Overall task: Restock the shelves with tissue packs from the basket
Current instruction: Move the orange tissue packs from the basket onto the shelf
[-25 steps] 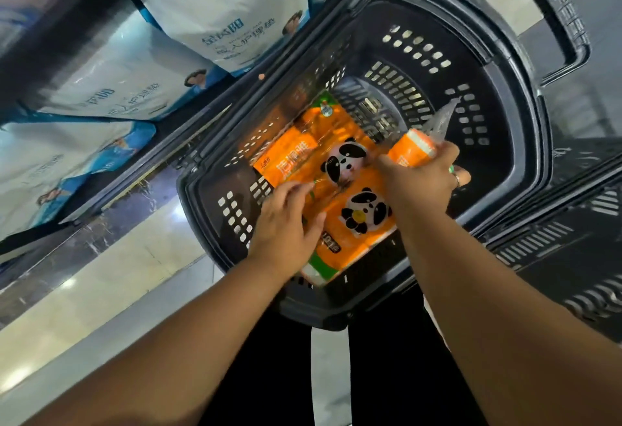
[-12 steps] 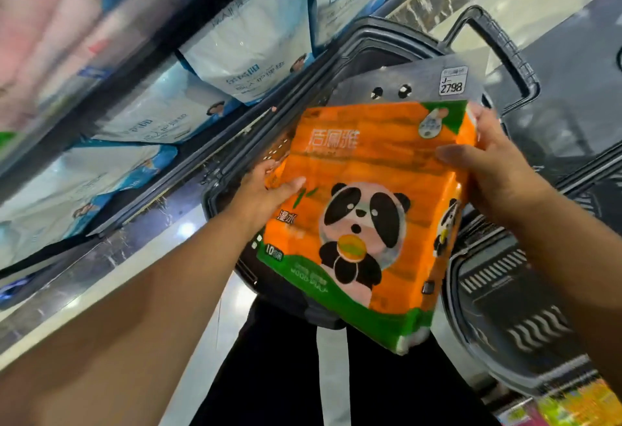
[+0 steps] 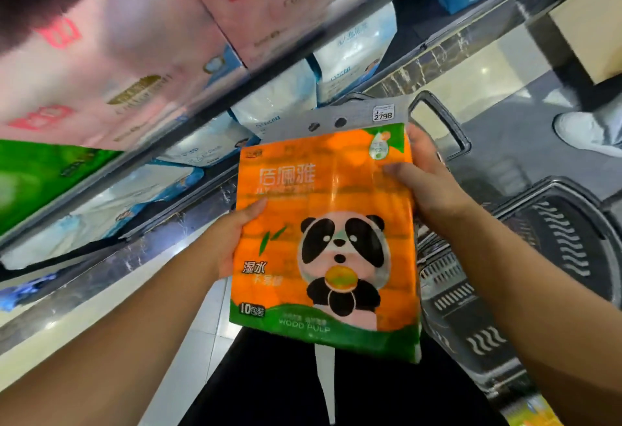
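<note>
Metal shelving [image 3: 303, 65] runs diagonally across the upper left. Upper shelf carries pink tissue packs [image 3: 141, 55], packed edge to edge, with a green pack [image 3: 37, 180] beside them at far left. Lower shelf [image 3: 175, 210] carries white-and-blue packs [image 3: 350, 55], leaning in a row. Pale tiled floor [image 3: 471, 82] below; a black basket [image 3: 525, 257] sits on it at right.

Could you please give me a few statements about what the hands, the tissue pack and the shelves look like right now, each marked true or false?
1. Both the left hand and the right hand hold the orange tissue pack. True.
2. The pack shows a tiger. False: a panda.
3. The price sticker reads 2798. True.
4. The pack lies in the basket. False: it is held up above it.
5. Pink packs sit on the shelf above. True.
</note>
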`<state>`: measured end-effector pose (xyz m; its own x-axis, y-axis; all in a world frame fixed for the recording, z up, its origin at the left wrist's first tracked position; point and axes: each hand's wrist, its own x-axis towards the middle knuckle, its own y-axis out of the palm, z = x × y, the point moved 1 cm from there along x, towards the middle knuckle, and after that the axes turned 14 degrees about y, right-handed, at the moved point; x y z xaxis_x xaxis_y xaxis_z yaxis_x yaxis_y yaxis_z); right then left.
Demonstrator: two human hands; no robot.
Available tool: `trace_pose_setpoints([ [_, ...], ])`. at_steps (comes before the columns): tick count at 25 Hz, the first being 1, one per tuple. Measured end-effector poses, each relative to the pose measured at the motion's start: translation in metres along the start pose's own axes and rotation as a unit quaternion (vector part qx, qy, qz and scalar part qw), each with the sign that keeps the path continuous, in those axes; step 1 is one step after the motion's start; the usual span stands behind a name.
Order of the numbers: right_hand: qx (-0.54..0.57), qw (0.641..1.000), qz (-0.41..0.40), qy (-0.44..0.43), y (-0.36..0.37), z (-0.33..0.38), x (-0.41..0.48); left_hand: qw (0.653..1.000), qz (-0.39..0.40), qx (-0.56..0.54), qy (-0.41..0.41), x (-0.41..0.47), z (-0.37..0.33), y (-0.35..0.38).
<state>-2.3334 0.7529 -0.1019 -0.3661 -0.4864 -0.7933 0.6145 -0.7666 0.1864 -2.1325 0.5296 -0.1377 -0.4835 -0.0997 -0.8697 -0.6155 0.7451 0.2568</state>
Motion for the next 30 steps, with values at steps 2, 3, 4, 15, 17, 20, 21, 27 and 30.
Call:
trace_pose_setpoints([
  [2,-0.01,1.0,0.005,-0.029,0.018,0.014,-0.014,0.999,-0.019,-0.013,0.032,-0.026,-0.008,-0.001],
  [3,-0.014,0.999,0.005,-0.04,0.028,0.022,-0.022,0.998,-0.027,-0.02,0.057,-0.039,-0.014,-0.001],
  [4,-0.018,0.999,0.007,-0.05,0.038,0.03,-0.032,0.995,-0.041,-0.027,0.087,-0.055,-0.021,0.001],
  [15,-0.105,0.984,-0.017,-0.146,0.107,0.122,-0.132,0.911,-0.204,0.031,0.356,-0.216,-0.09,0.031],
  [17,-0.121,0.979,-0.038,-0.161,0.115,0.141,-0.147,0.895,-0.213,0.067,0.386,-0.239,-0.101,0.036],
  [20,-0.145,0.972,-0.027,-0.182,0.124,0.17,-0.165,0.879,-0.21,0.077,0.421,-0.273,-0.121,0.044],
  [21,-0.156,0.97,-0.018,-0.188,0.129,0.179,-0.172,0.874,-0.207,0.071,0.433,-0.284,-0.127,0.047],
  [27,-0.188,0.952,0.017,-0.241,0.177,0.218,-0.193,0.821,-0.287,0.08,0.486,-0.333,-0.145,0.034],
  [30,-0.179,0.955,0.001,-0.235,0.209,0.231,-0.195,0.789,-0.331,0.119,0.503,-0.352,-0.163,0.01],
])
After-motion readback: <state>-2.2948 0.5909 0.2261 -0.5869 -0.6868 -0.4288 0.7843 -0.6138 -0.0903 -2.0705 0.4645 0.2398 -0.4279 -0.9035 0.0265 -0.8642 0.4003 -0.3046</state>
